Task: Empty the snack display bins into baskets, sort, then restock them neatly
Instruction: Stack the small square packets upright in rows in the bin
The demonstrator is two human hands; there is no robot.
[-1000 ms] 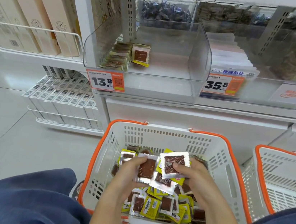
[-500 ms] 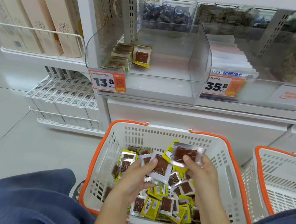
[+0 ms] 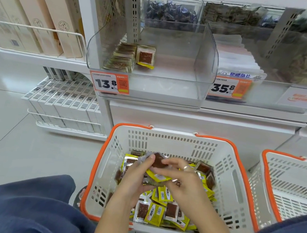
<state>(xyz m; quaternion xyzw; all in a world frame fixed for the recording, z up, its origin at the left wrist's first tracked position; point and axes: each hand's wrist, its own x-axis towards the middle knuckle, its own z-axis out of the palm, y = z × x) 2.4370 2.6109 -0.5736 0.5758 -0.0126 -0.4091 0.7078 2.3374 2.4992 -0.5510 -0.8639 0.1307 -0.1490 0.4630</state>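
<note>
A: The bin point(image 3: 152, 61) at upper centre holds one short row of packets at its left; the basket point(image 3: 177, 139) at lower centre holds the loose heap.

B: And the hands?

A: Left hand point(image 3: 135, 174) and right hand point(image 3: 185, 179) both have their fingers curled round a small stack of packets point(image 3: 157, 175) above the heap. A moment ago they held separate packets; now they've closed together.

B: Handling?

A: Probably light, thin, slick foil. Pinch the stack by its edges.
</note>
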